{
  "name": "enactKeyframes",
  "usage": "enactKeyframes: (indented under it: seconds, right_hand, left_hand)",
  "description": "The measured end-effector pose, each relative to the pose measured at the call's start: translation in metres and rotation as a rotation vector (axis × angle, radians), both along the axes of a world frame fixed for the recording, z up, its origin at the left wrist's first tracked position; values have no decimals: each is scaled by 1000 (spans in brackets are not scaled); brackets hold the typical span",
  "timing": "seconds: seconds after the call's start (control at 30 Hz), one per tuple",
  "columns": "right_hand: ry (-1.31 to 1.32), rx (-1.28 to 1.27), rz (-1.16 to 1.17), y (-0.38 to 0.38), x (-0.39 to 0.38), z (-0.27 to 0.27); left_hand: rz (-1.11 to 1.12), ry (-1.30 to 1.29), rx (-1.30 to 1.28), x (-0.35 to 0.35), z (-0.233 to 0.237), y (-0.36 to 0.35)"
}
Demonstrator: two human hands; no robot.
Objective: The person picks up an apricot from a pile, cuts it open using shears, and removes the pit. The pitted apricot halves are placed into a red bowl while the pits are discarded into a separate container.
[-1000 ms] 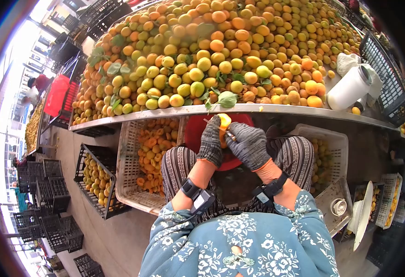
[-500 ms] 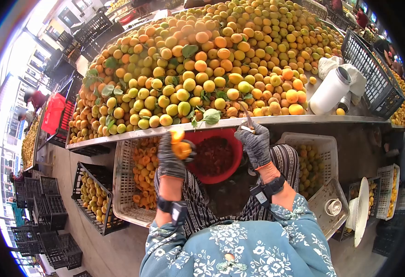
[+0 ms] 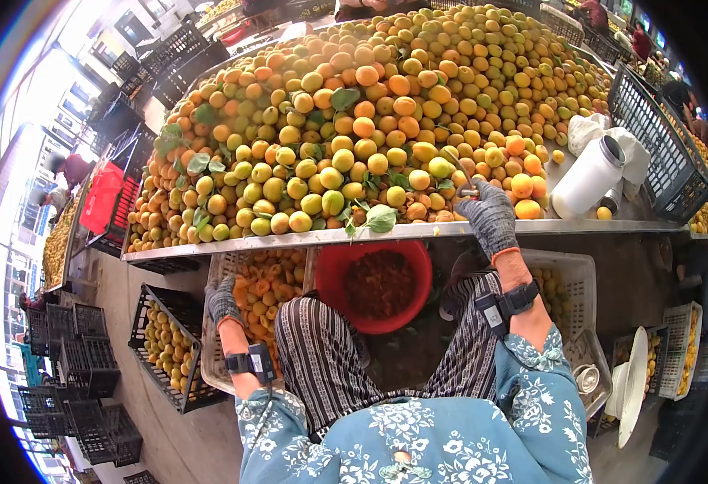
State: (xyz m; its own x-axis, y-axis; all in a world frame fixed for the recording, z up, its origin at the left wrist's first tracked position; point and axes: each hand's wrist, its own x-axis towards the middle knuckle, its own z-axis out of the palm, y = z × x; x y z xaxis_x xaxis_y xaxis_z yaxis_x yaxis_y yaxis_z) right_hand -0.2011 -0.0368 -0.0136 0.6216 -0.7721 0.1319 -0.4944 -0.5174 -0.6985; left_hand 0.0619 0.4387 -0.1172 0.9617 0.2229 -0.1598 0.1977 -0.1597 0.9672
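Note:
A large heap of orange and green-yellow fruit [image 3: 322, 161] lies on the metal-edged table [image 3: 314, 240]. My right hand [image 3: 489, 214], in a grey glove, is at the table's front edge, its fingers wrapped round a small tool [image 3: 464, 173] with a thin curved blade, beside the fruit. My left hand [image 3: 223, 302], gloved too, is at the left side of the pale crate [image 3: 216, 355] that holds opened orange fruit [image 3: 261, 290]; its fingertips are hard to make out. Between my knees and the table stands a red basin [image 3: 330, 278] with dark reddish scraps.
A white bottle [image 3: 588, 177] and a black crate [image 3: 660, 149] stand on the table's right. Fruit fills a black crate [image 3: 195, 355] at the left and a pale crate [image 3: 588, 282] at the right. A hat [image 3: 633, 387] is at lower right. Other people are in the background.
My left hand has moved left and down from beside the basin to the pale crate; the opened fruit it held is gone from it. My right hand has moved right and up with the tool.

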Motion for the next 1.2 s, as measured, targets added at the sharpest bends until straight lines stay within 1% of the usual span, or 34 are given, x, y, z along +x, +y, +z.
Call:
enactKeyframes:
  seconds: [0.03, 0.07, 0.1, 0.17, 0.2, 0.3, 0.33, 0.37, 0.43, 0.47, 0.53, 0.57, 0.63, 0.7, 0.73, 0.77, 0.8, 0.83, 0.87, 0.9, 0.93, 0.97, 1.0, 1.03, 1.07, 1.1, 1.13, 1.17, 1.2]
  right_hand:
    - [-21, 26, -34, 0, 3, 12]
    - [-52, 36, -49, 1, 6, 24]
    - [-43, 37, -46, -6, 14, 22]
    - [131, -78, -110, -23, 40, 19]
    - [127, -62, -88, -26, 51, 22]
    - [187, -46, -26, -37, 86, 19]
    - [340, -1, 9, -27, 91, 44]
    - [344, 0, 12, -30, 99, 39]
    - [468, -90, 55, -38, 121, 27]
    - [472, -87, 60, -43, 127, 24]
    - [529, -135, 131, -48, 135, 26]
    - [557, -160, 169, -50, 140, 26]
    - [506, -207, 177, -59, 139, 18]
    - [177, 147, 288, -59, 130, 16]
    - [-8, 172, 360, -42, 120, 25]
    - [-148, 273, 481, -24, 108, 31]
    - [-299, 658, 569, -2, 94, 39]
    - [-203, 568, 653, 16, 85, 47]
    - [-235, 561, 783, 34, 76, 45]
    - [-209, 403, 855, 49, 68, 46]
    - [-175, 360, 886, 66, 61, 47]
    - [-139, 316, 914, 80, 55, 46]
    - [-140, 323, 920, 90, 51, 46]
    - [-125, 258, 875, 98, 48, 46]
    - [-111, 190, 829, 104, 45, 46]
    - [-115, 188, 831, 106, 41, 43]
    - [-112, 276, 684, 104, 35, 39]
    - [-108, 361, 538, 103, 31, 36]
    - [24, 210, 478, 103, 27, 35]
  left_hand:
    - [123, -176, 68, -5, 6, -10]
    - [90, -113, -42, -7, 16, -14]
    - [94, -104, -40, -17, 31, -26]
    - [-139, -68, -192, -80, 52, -104]
    - [-256, -54, -269, -108, 65, -133]
    - [-615, -13, -496, -117, 126, -162]
    - [-697, 30, -519, -131, 129, -178]
    - [-777, 75, -541, -143, 127, -193]
    - [-811, 109, -516, -165, 109, -210]
    - [-806, 114, -515, -169, 99, -211]
    - [-878, 286, -417, -173, 82, -210]
    - [-869, 292, -417, -172, 76, -207]
    - [-820, 336, -512, -162, 75, -205]
    - [-787, 298, -553, -152, 75, -205]
    - [-786, 394, -666, -145, 71, -203]
    - [-781, 489, -778, -138, 67, -201]
    - [-741, 584, -751, -135, 64, -203]
    - [-721, 582, -749, -136, 68, -204]
    - [-745, 606, -832, -139, 76, -205]
    - [-771, 629, -914, -142, 80, -206]
    - [-862, 632, -973, -142, 78, -208]
    - [-868, 593, -967, -144, 64, -209]
    - [-911, 499, -912, -148, 70, -204]
    - [-957, 402, -857, -152, 77, -201]
    - [-956, 398, -855, -153, 81, -201]
    - [-907, 375, -983, -155, 83, -201]
    - [-854, 350, -1112, -155, 86, -201]
    - [-851, 341, -1112, -152, 81, -199]
    - [-857, 245, -1057, -148, 78, -196]
